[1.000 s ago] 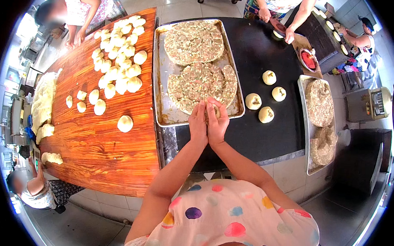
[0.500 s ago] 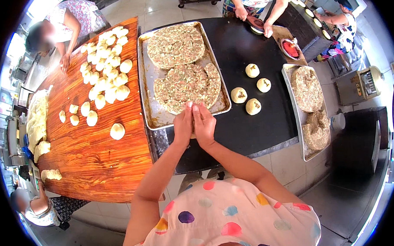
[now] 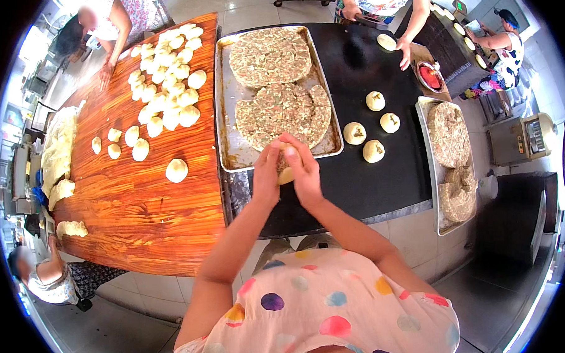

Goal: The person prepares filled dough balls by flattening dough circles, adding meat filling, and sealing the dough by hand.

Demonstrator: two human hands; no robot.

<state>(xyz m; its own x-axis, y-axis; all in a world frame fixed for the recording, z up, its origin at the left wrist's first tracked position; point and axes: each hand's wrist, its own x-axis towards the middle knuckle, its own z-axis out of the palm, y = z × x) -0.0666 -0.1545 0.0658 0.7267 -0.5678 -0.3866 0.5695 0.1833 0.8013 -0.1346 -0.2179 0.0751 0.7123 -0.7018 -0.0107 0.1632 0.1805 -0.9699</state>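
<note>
Fingers (image 3: 292,143) of my left hand (image 3: 267,177) and right hand (image 3: 305,177) curled close, cupping one filled dough piece (image 3: 285,176) by near edge of metal tray (image 3: 228,141). Head view: two filling slabs (image 3: 283,114) on tray; four filled buns (image 3: 374,151) to its right, on black tabletop (image 3: 358,195). Two slabs on second tray (image 3: 444,225). Wooden table (image 3: 140,212) left, many dough balls (image 3: 167,75). Tiled floor (image 3: 252,13) beyond. Bare tabletop between buns and near edge.

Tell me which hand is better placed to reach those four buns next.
Probably the right hand: it is nearer the four buns, which sit to its right on the black worktop. The left hand is farther off; both cup the dough.
</note>
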